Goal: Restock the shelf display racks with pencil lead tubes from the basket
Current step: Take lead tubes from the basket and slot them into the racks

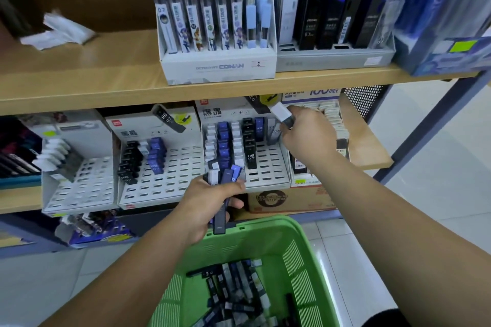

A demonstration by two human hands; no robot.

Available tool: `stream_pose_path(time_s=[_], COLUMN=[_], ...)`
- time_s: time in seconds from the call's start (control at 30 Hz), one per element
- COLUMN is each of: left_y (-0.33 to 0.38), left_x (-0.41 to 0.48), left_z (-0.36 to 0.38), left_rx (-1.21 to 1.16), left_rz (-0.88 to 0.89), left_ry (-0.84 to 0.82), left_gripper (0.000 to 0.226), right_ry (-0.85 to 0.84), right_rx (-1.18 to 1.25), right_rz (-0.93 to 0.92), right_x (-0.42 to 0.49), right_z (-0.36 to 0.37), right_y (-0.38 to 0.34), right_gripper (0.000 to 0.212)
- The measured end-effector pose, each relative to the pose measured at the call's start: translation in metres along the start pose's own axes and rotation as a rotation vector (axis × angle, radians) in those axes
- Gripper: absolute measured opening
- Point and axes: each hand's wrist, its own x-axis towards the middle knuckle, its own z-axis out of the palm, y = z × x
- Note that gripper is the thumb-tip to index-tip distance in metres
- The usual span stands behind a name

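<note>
From my remote view, both bare forearms reach up into the frame from the bottom corners toward a wooden shelf unit.

The left hand [210, 207] sits at the centre of the frame, just above the far rim of a green basket [300, 244]. Its fingers are curled round a bundle of pencil lead tubes [224, 183], blue, dark and white-capped, which fan upward out of the fist, with one long dark tube hanging below it.

The right hand [309, 135] is raised higher, right of centre, wrist bent toward the lower shelf. It pinches a single tube [283, 113] with a white end, tilted and pointing up-left, above the back rows of a white slotted display rack [268, 170]. That rack already holds columns of white, blue and black tubes; its front slots are bare.

More loose tubes [233, 292] lie heaped in the bottom of the basket, at the lower centre of the frame.
</note>
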Motion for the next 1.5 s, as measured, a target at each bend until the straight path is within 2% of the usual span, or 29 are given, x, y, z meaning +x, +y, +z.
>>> stream_pose_path(time_s=[0.17, 0.27, 0.4, 0.53, 0.63, 0.67, 0.7, 0.77, 0.83, 0.9, 1.0, 1.1, 1.17, 1.27, 1.33, 1.5], left_y=[0.001, 0.004, 0.007, 0.011, 0.012, 0.012, 0.012, 0.014, 0.015, 0.016, 0.017, 0.016, 0.014, 0.013, 0.013, 0.005], left_x=[-0.002, -0.006, -0.012, -0.015, -0.015, -0.014, -0.015, -0.015, -0.014, -0.012, -0.013, -0.012, -0.009, -0.006, -0.003, 0.004], left_z=[-0.008, -0.009, -0.011, -0.012, -0.012, -0.012, -0.011, -0.01, -0.009, -0.009, -0.009, -0.01, -0.012, -0.012, -0.01, -0.005], left_rx=[-0.079, -0.143, -0.168, -0.176, -0.164, -0.166, -0.17, -0.181, -0.187, -0.195, -0.21, -0.205, -0.202, -0.2, -0.196, -0.044], left_rz=[-0.02, -0.011, 0.001, 0.019, 0.034, 0.043, 0.053, 0.08, 0.107, 0.132, 0.136, 0.125, 0.132, 0.149, 0.136, 0.09], left_ry=[-0.065, -0.115, -0.159, -0.16, -0.138, -0.133, -0.126, -0.116, -0.109, -0.101, -0.102, -0.094, -0.075, -0.042, -0.025, 0.019], left_gripper=[0.016, 0.024, 0.024, 0.016, 0.015, 0.019, 0.022, 0.021, 0.017, 0.016, 0.014, 0.015, 0.013, 0.013, 0.015, 0.02], right_ry=[-0.047, -0.08, -0.137, -0.262, -0.15, -0.157, -0.205, -0.404, -0.589, -0.65, -0.608, -0.457, -0.397, -0.394, -0.364, -0.096], right_rx=[-0.109, -0.204, -0.239, -0.331, -0.115, 0.028, 0.231, 0.655, 0.805, 0.832, 0.895, 0.935, 0.959, 0.981, 0.927, 0.7], right_rz=[-0.06, -0.125, -0.103, -0.071, -0.072, -0.039, 0.017, 0.15, 0.193, 0.202, 0.293, 0.37, 0.371, 0.366, 0.342, 0.214], right_x=[-0.001, -0.004, 0.001, 0.004, 0.001, -0.002, -0.008, -0.021, -0.034, -0.041, -0.04, -0.033, -0.028, -0.029, -0.028, -0.011], right_z=[-0.009, -0.01, -0.01, -0.012, -0.016, -0.018, -0.022, -0.031, -0.037, -0.036, -0.03, -0.031, -0.033, -0.03, -0.031, -0.033], right_y=[-0.008, -0.015, -0.022, -0.027, -0.026, -0.027, -0.031, -0.043, -0.053, -0.058, -0.053, -0.044, -0.037, -0.033, -0.032, -0.014], right_gripper=[0.017, 0.017, 0.011, 0.022, 0.005, 0.014, 0.023, 0.024, 0.02, 0.018, 0.016, 0.011, 0.013, 0.018, 0.017, 0.018])
